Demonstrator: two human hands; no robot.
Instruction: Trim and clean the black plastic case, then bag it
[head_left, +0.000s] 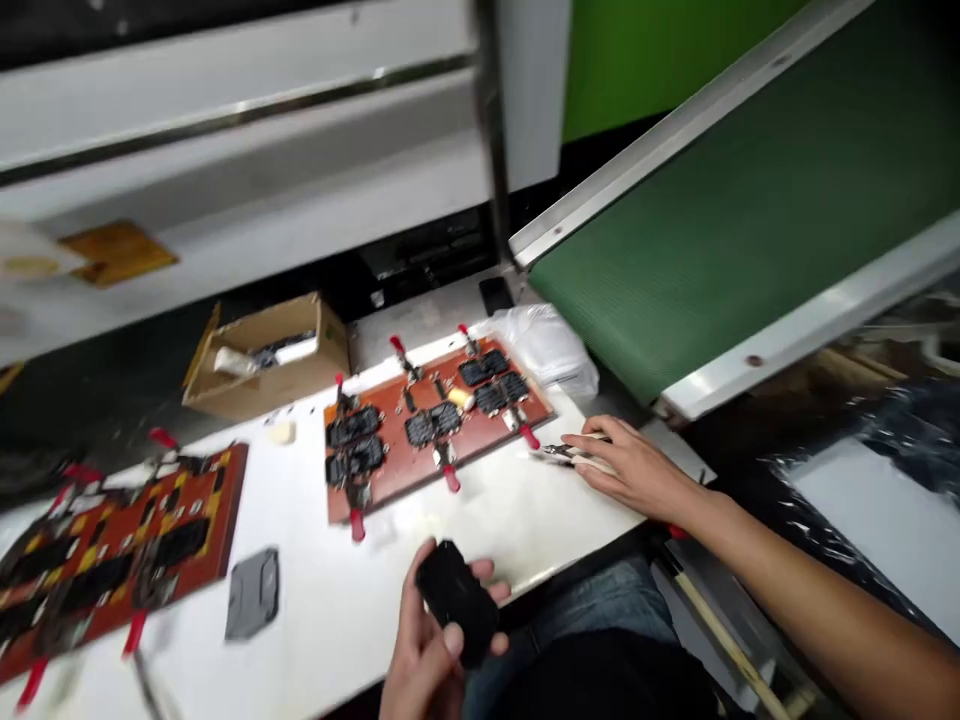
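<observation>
The person's left hand [431, 655] is low at the near edge of the white tabletop [330, 620], its grip closed around a small black rectangular plastic part [457, 600], thumb on one side and fingers wrapped behind it. The part is lifted just above the tabletop edge, over the person's lap.

The right hand [630, 465] rests flat on the right end of the tabletop, fingers stretched out toward a pair of small metal tweezers [559, 455] lying there; the fingertips touch or nearly touch the tool, and the grip is spread apart, clamped on nothing.

Just left of the tweezers lies a reddish-brown rectangular fixture board [431, 430] with red-handled toggle clamps and several black parts seated in its pockets. A second, similar reddish-brown board with yellow patches [112, 550] sits at the far left, blurred. Between the two boards, nearer the person, a flat grey plastic cover [253, 592] lies on the tabletop. Behind the boards stands an open brown cardboard box [262, 360], and a crumpled clear plastic bag [547, 345] lies beside a green conveyor belt [750, 220] running up to the right.
</observation>
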